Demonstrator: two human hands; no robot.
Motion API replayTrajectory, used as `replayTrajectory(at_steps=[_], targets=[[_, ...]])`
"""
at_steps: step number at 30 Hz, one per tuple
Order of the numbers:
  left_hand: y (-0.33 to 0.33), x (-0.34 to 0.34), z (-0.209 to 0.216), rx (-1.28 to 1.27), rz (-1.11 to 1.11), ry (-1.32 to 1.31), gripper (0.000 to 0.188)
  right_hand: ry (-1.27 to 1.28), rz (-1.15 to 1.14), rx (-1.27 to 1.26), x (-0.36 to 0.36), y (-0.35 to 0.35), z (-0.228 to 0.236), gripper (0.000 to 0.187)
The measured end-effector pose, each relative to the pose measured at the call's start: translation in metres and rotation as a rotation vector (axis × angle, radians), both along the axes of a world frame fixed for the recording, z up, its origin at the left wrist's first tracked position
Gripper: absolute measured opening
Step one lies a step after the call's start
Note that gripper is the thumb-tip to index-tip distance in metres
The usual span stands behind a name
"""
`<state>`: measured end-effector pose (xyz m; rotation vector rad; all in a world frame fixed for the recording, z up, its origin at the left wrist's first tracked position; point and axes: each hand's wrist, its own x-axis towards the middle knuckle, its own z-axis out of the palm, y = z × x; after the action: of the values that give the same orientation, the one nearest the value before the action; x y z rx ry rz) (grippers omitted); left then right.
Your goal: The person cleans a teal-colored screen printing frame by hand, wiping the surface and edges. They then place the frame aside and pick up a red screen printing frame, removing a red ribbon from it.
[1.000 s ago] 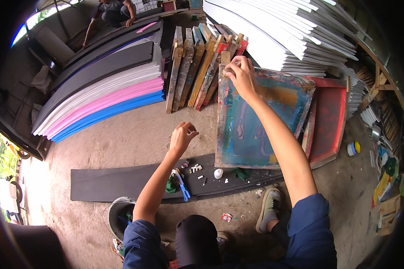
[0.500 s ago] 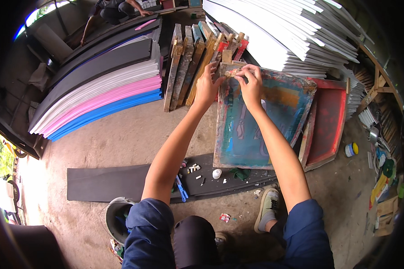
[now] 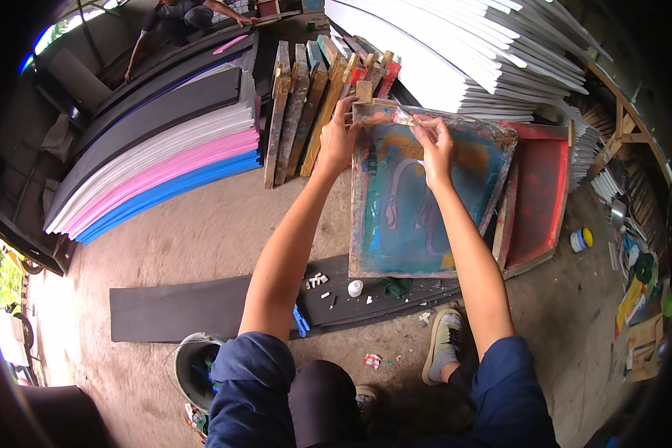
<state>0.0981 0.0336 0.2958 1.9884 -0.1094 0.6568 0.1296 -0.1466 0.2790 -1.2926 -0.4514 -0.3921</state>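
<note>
A screen-printing frame (image 3: 381,224) with paint-stained blue-green mesh stands upright in front of me, leaning slightly back. My left hand (image 3: 338,143) is closed around its top left corner. Between the thumb and fingers of my right hand (image 3: 434,142) is a crumpled, shiny strip that looks like clear tape (image 3: 405,117), held at the frame's top rail. Whether the strip's far end still sticks to the rail is hard to tell. Just right of this frame, a second printing frame with red mesh (image 3: 534,201) leans.
Several wooden frames (image 3: 299,112) stand in a row behind. Stacked foam sheets (image 3: 179,149) lie left, white sheets (image 3: 440,52) at the back. On a dark sheet (image 3: 179,306) rest a white bottle (image 3: 355,287) and blue clip (image 3: 301,321). A bucket (image 3: 194,366) stands lower left; another person crouches far left.
My right hand has moved right along the top rail, away from my left hand, drawing the strip out. My left hand has stayed at the corner. The view has shifted slightly.
</note>
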Motion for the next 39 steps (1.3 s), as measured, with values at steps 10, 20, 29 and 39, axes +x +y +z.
replayTrajectory(at_steps=[10,20,29,39], targets=[[-0.001,0.007,-0.006,-0.01,0.028,-0.002,0.042,0.103,-0.012,0.473,0.004,-0.027,0.006,0.014],[-0.01,0.006,-0.019,-0.088,0.012,-0.094,0.05,0.143,-0.372,0.122,-0.028,-0.215,-0.005,0.013],[-0.01,-0.079,-0.055,-0.176,-0.064,-0.065,0.039,0.122,-0.06,-0.319,-0.1,-0.084,-0.064,0.029],[-0.047,-0.191,-0.045,-0.119,-0.142,0.115,0.026,0.105,0.271,-0.622,-0.2,-0.025,-0.038,0.031]])
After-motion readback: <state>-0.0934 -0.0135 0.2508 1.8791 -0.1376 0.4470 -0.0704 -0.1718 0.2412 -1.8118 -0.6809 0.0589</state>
